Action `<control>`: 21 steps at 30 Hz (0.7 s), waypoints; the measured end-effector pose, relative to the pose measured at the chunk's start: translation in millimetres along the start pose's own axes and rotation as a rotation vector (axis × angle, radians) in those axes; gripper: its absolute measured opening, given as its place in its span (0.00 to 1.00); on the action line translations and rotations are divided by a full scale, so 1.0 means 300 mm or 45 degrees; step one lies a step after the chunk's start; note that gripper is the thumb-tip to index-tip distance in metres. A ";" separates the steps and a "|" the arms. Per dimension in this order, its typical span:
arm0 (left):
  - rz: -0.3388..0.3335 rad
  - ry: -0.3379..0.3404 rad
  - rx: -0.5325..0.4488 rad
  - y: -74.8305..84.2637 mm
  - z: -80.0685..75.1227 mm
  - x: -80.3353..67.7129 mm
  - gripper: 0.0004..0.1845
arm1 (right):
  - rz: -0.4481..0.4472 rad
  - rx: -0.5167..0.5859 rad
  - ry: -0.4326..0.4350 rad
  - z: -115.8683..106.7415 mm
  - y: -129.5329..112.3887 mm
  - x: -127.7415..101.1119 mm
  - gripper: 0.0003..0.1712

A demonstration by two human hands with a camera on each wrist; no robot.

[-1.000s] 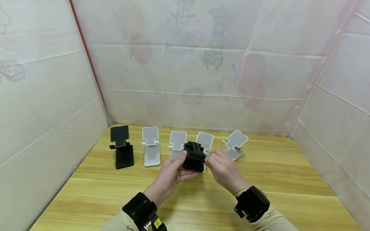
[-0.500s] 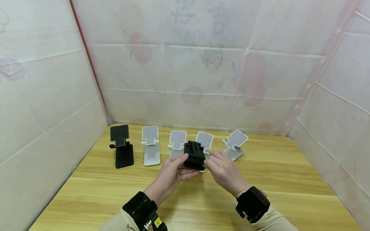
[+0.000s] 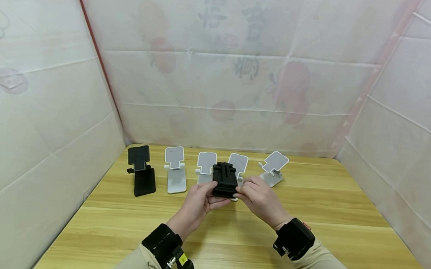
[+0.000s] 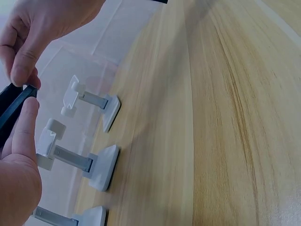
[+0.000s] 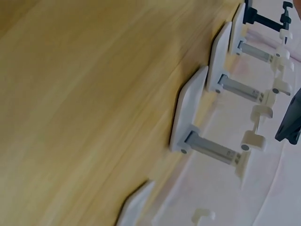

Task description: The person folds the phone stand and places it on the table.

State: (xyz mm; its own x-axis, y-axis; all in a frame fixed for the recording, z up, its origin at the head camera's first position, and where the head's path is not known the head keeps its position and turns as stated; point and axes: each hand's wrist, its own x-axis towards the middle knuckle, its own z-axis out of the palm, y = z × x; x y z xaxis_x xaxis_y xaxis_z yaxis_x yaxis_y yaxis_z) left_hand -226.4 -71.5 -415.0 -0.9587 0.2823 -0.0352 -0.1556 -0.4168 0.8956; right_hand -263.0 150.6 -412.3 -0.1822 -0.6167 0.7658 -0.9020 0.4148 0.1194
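Observation:
Both hands hold a folded black phone stand just above the table, in front of a row of stands. My left hand grips its left side, thumb on top. My right hand pinches its lower right edge. In the left wrist view the black phone stand shows only as a dark edge, pinched between my left thumb and the right hand's fingers. In the right wrist view only a corner of the black phone stand shows, and the right hand is out of frame.
A row stands along the far edge: one unfolded black stand, then white stands, and a tilted white stand. White sheeting walls close in three sides. Bare wood lies in front of the hands.
The black stand has turned slightly straighter and risen a little. My right hand's fingers have moved in onto its lower right edge. The row behind has not moved.

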 end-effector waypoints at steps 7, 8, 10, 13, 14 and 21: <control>0.001 -0.016 -0.020 -0.003 -0.007 -0.004 0.24 | 0.332 0.222 0.022 0.004 -0.020 0.000 0.07; 0.003 -0.020 -0.020 -0.003 -0.007 -0.005 0.24 | 0.418 0.251 0.014 0.004 -0.026 0.003 0.07; 0.003 -0.022 -0.020 -0.004 -0.007 -0.007 0.24 | 0.617 0.324 -0.009 0.001 -0.036 0.010 0.08; 0.000 -0.020 -0.022 -0.006 -0.006 -0.009 0.24 | 0.889 0.418 -0.046 -0.002 -0.046 0.019 0.12; -0.001 -0.021 -0.023 -0.007 -0.006 -0.010 0.24 | 0.961 0.445 -0.056 -0.002 -0.047 0.022 0.13; -0.006 -0.027 -0.023 -0.013 -0.009 -0.008 0.23 | 1.223 0.532 -0.158 0.003 -0.050 0.026 0.10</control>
State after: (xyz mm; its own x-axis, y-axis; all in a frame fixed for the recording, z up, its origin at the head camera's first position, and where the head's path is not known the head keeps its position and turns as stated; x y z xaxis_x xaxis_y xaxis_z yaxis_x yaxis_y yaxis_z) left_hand -224.2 -72.8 -419.6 -0.9527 0.3025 -0.0299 -0.1646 -0.4309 0.8873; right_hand -251.3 139.1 -408.6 -0.9092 -0.2252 0.3501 -0.4161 0.5168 -0.7482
